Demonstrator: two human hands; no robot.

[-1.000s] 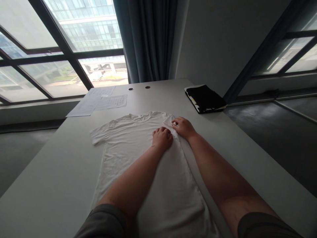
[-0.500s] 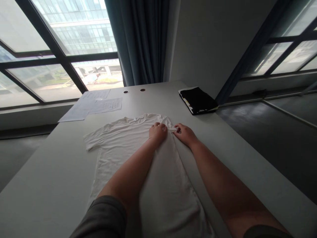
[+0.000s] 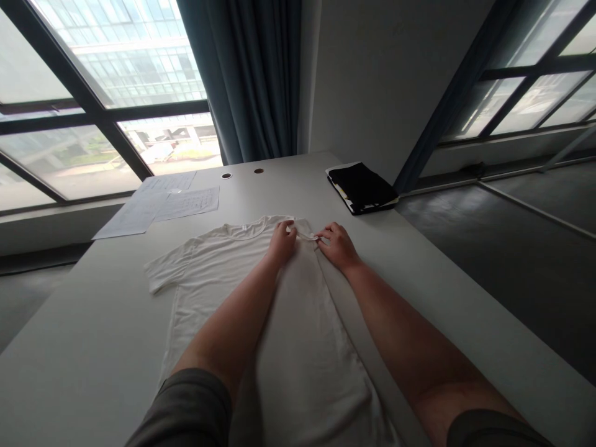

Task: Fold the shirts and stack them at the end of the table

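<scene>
A white T-shirt [image 3: 218,267] lies spread on the table, its collar at the far end and its left-side sleeve stretched outward. Near the shoulder on the right side, my left hand [image 3: 283,243] pinches the cloth, thumb and fingers drawn together. My right hand [image 3: 339,245] holds the edge of the right-side sleeve between its fingertips. That sleeve [image 3: 305,231] is folded inward between the two hands. My forearms cover part of the shirt's body.
The white table [image 3: 93,335] carries papers [image 3: 186,202] at its far left and a black folder-like stack [image 3: 362,188] at its far right. Two round cable holes sit near the back edge. Behind hangs a dark blue curtain [image 3: 246,81] beside windows.
My left hand has moved slightly farther up toward the shoulder, its fingers now pinching the cloth. My right hand still grips the sleeve edge, its fingers shifted. The view has turned slightly right.
</scene>
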